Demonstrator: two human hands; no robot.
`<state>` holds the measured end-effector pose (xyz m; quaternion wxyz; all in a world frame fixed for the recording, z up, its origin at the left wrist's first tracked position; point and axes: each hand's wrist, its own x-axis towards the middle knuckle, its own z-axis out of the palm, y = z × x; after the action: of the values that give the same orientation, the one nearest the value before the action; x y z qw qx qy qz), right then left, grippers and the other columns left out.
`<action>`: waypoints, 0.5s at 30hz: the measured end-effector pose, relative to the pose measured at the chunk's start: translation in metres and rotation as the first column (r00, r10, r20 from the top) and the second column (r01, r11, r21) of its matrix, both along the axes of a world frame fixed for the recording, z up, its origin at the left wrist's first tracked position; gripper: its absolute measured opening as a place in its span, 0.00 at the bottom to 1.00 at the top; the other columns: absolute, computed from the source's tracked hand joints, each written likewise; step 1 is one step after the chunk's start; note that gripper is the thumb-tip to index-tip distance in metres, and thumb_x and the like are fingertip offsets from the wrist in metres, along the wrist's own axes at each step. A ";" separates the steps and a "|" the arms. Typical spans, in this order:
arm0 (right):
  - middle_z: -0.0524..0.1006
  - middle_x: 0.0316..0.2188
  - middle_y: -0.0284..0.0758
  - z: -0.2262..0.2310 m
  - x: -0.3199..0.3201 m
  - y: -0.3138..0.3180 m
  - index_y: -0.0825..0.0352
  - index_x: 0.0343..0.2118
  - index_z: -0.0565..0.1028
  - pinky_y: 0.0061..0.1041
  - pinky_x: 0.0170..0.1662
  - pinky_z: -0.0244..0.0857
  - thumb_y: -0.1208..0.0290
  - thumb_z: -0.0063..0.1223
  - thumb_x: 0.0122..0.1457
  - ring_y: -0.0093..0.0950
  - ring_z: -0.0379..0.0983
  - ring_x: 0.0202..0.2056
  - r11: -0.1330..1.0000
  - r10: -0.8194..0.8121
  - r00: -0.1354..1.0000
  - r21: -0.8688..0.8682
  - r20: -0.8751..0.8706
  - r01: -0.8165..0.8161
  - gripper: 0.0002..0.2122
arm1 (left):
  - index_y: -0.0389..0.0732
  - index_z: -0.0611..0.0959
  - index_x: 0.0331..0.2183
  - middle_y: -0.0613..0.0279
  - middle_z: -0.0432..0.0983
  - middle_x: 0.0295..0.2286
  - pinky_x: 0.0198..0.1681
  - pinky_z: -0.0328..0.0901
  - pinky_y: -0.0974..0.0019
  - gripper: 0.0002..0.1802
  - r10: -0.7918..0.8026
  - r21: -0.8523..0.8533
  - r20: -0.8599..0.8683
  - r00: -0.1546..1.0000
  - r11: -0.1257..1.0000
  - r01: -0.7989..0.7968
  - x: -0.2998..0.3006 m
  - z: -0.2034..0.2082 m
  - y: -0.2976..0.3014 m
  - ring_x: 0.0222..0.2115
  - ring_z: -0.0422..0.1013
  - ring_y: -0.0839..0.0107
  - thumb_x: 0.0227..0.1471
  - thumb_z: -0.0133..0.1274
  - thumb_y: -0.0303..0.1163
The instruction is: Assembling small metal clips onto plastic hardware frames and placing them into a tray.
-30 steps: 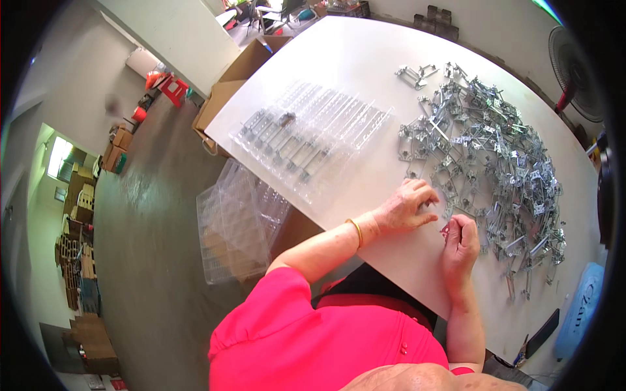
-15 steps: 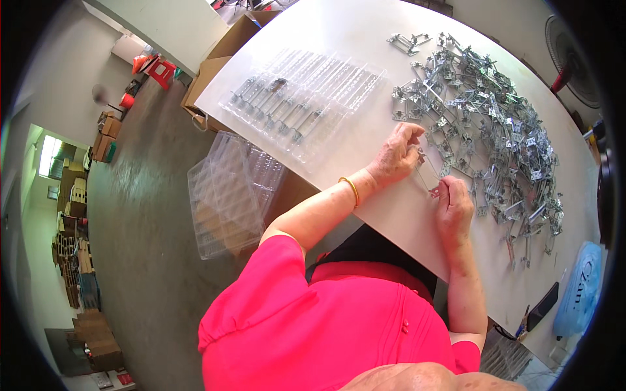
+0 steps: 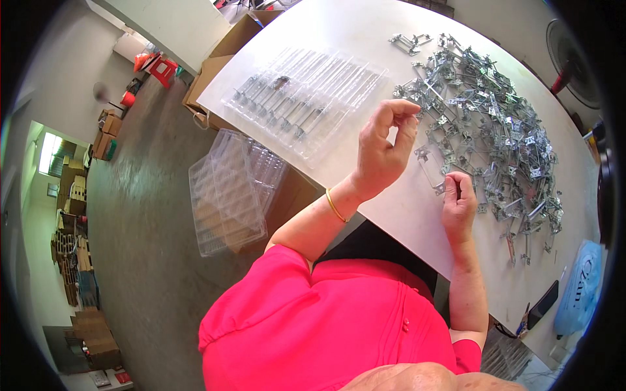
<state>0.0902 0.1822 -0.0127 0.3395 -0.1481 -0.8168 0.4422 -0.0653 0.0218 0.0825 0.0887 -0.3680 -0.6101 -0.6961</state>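
Observation:
My right hand [image 3: 460, 205] is closed at the near side of a heap of metal parts [image 3: 502, 124], its thumb and finger pinching the end of a thin metal rod bracket [image 3: 428, 171]. The bracket has a flat plate at each end and points away to the left. My left hand [image 3: 386, 148] is raised above the table, left of the heap, thumb and fingertips drawn together in a pinch. Whatever is between those fingertips is too small to make out. Beyond it lies a clear plastic tray [image 3: 313, 153], with several similar metal parts [image 3: 277, 107] in its slots.
More clear trays [image 3: 228, 195] are stacked beside the left edge of the white table [image 3: 391, 221], near a cardboard box [image 3: 212, 68]. A few brackets [image 3: 409, 43] lie apart at the far side. A blue bag [image 3: 579, 287] and a dark flat object [image 3: 542, 306] are at right.
My left hand has let go of the bracket's far end and lifted up and slightly left. The right hand stays at the bracket's near end, shifted slightly right.

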 end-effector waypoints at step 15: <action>0.73 0.28 0.23 0.005 0.003 -0.001 0.65 0.46 0.77 0.16 0.29 0.63 0.73 0.55 0.75 0.14 0.67 0.26 0.879 0.039 0.990 -0.468 -0.133 -0.097 0.03 | 0.33 0.77 0.52 0.60 0.81 0.40 0.43 0.74 0.68 0.15 -0.362 0.076 0.747 0.558 0.880 0.469 0.035 -0.066 0.023 0.38 0.78 0.74 0.75 0.51 0.36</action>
<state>0.0932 0.1814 -0.0076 0.3256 -0.1709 -0.6672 0.6478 -0.0304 0.0448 0.0169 -0.3587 -0.1905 -0.5321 -0.7429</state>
